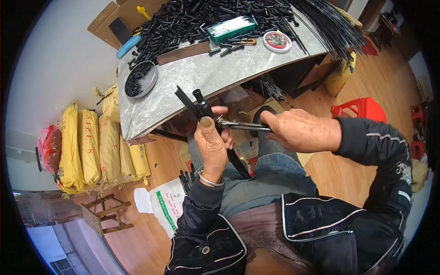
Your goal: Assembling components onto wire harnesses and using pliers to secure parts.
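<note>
My left hand [212, 149], with a bracelet at its wrist, is closed around a bundle of thin black rods [185, 100]. A black tubular fitting [200, 100] stands up beside the rods in the same grip. The rods slant down past the hand toward my lap. From the right, my right hand [302, 130] grips the handles of metal pliers [245, 125]. The jaws of the pliers meet the fitting's lower part by my left thumb; my fingers partly hide what lies between them.
On the grey table [192, 73] lie a heap of black fittings [183, 27], a green box [231, 30], a round dish of small metal parts [277, 41], a bowl of black rings [147, 82] and long black rods [325, 27]. Yellow sacks [89, 146], a wooden stool [107, 213] and a red stool [362, 110] stand around.
</note>
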